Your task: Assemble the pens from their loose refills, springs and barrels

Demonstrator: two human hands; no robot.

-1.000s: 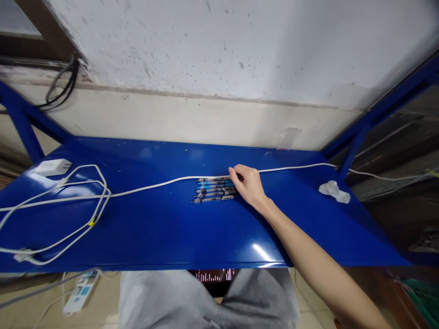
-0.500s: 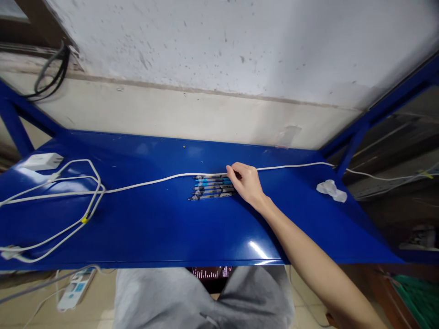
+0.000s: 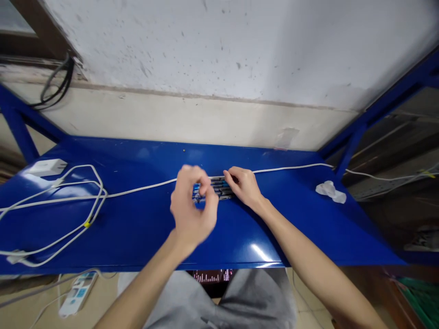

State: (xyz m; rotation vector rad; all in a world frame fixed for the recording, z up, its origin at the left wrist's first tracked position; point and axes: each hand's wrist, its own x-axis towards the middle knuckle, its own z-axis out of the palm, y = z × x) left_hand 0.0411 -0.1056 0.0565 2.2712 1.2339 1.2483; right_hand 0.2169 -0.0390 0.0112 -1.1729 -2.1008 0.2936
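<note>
Several pens (image 3: 219,188) lie side by side in a row on the blue metal shelf (image 3: 144,228), just below a white cable (image 3: 144,187). My right hand (image 3: 244,188) rests flat on the right ends of the pens, its fingertips on the topmost one. My left hand (image 3: 192,211) hovers in front of the left ends of the pens. Its fingers are curled, and the pens show through the gap between thumb and fingers. It hides the pens' tips.
Looped white cables (image 3: 68,205) and a white charger (image 3: 46,167) lie at the shelf's left end. A crumpled clear wrapper (image 3: 331,191) sits at the right. Blue frame posts (image 3: 353,141) stand at both ends. A power strip (image 3: 77,292) is on the floor.
My left hand has come up into view and reached over the left ends of the pens. My right hand has stayed on their right ends.
</note>
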